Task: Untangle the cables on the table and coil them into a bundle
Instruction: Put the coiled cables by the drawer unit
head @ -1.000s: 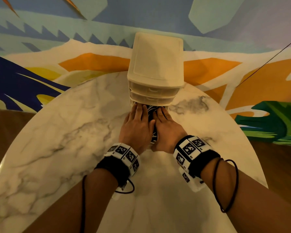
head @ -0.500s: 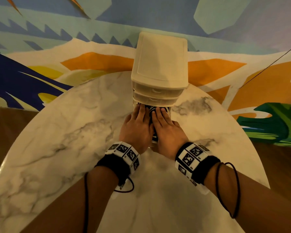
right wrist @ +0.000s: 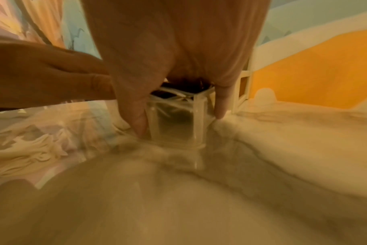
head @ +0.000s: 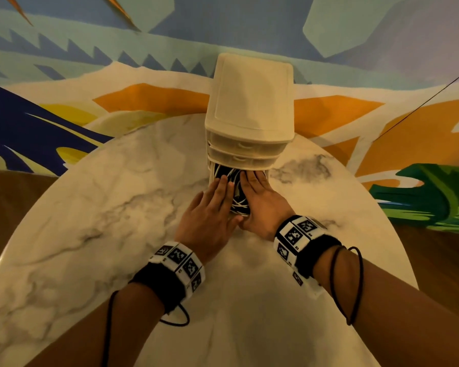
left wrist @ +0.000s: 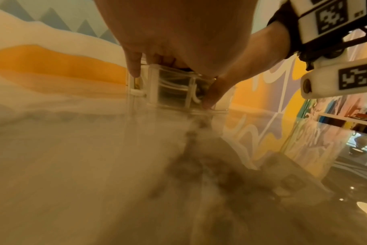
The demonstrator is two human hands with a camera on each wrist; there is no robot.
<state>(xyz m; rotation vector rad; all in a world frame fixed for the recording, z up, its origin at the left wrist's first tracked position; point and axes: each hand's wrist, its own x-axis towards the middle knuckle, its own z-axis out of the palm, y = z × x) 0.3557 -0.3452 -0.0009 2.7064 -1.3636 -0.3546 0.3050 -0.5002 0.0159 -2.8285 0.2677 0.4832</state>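
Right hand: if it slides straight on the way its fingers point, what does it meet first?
Probably the front of the drawer unit. The right hand lies flat over the cables in the pulled-out bottom drawer, fingers pointing into the gap under the closed middle drawer. Depth there is unclear.

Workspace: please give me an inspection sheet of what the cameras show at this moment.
Surface: marble table, round.
Job's things: cables in the pulled-out bottom drawer of the drawer unit; coiled or not, cannot tell.
Clutter: nothing seen.
Hands: left hand and right hand lie flat over the drawer, fingers straight.
Cables: white strands on dark, piled in the drawer.
Surroundings: painted mural wall.
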